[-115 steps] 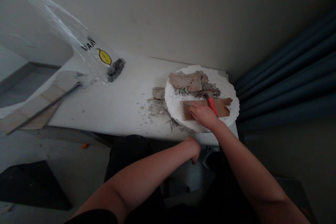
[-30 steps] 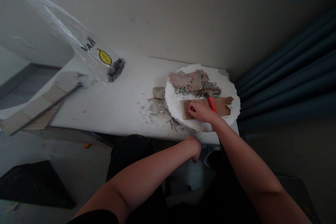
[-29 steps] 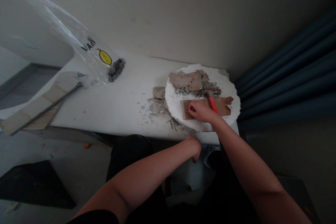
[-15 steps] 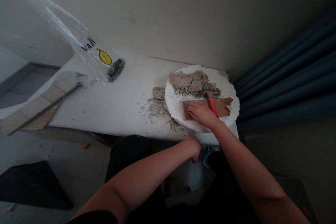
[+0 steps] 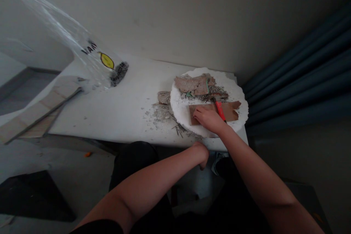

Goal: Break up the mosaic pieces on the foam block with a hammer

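My right hand (image 5: 207, 117) rests on a flat brown cardboard piece (image 5: 230, 111), its fingers curled together near the left end. Whatever is between the fingertips, if anything, is too small to make out. A red-handled tool (image 5: 220, 110) lies across the cardboard just beyond this hand; its dark head points at the debris. Under them is a round white board (image 5: 181, 111) with a ragged rim. Crumbly brown slabs (image 5: 194, 85) and grey grit lie on its far part. My left hand (image 5: 202, 154) hangs bent down at the table's front edge, with its fingers mostly hidden.
A tall clear plastic bag (image 5: 106, 60) with dark contents stands on the white table (image 5: 120, 113). Tile-like planks (image 5: 41, 108) lie at the left end. Thin dark sticks (image 5: 178, 128) and grit are scattered beside the board. A dark curtain (image 5: 298, 65) hangs at right.
The whole view has shifted slightly, so the table things appear a little further left. My right hand stays on the cardboard, with its fingers slightly moved. My left hand keeps its place.
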A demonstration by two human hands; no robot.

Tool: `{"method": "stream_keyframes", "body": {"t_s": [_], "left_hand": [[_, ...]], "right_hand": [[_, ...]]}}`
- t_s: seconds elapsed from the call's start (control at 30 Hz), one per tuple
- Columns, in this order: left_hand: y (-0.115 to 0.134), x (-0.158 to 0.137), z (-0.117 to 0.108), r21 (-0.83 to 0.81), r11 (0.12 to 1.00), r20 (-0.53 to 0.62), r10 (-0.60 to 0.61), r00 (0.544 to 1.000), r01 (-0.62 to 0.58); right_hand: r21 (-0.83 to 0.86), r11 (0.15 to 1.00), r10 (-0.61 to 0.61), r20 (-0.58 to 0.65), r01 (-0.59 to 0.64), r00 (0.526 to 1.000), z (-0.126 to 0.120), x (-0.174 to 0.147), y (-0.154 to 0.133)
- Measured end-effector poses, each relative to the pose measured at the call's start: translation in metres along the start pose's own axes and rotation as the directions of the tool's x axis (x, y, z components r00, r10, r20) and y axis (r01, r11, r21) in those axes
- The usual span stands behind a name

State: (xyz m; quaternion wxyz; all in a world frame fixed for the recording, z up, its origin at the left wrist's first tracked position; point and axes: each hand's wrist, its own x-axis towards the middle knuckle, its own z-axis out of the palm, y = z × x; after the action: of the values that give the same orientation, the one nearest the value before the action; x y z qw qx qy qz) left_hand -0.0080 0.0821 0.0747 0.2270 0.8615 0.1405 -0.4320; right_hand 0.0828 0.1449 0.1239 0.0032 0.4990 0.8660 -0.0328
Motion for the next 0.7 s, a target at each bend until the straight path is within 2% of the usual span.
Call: {"method": "stream_keyframes", "body": {"t_s": [0.13, 0.47, 0.7], "left_hand": [[0.0003, -0.0005, 0.0006, 0.004, 1.0, -0.038, 0.015, 0.999, -0.015], [0.0003, -0.0007, 0.0037, 0.023, 1.0, -0.023, 0.0, 1.0, 0.0], [-0.0001, 0.0032, 0.0014, -0.007, 1.0, 0.006, -0.008, 1.0, 0.008]], "right_hand": [[-0.048, 0.999, 0.014, 0.01, -0.014, 1.0, -0.0046, 0.0011, -0.0051], [-0.089, 0.996, -0.023, 0.04, 0.027, 0.999, -0.0048, 0.0031, -0.0052], [-0.083, 0.996, 0.015, 0.03, -0.012, 0.999, -0.0099, 0.0039, -0.0079]]}}
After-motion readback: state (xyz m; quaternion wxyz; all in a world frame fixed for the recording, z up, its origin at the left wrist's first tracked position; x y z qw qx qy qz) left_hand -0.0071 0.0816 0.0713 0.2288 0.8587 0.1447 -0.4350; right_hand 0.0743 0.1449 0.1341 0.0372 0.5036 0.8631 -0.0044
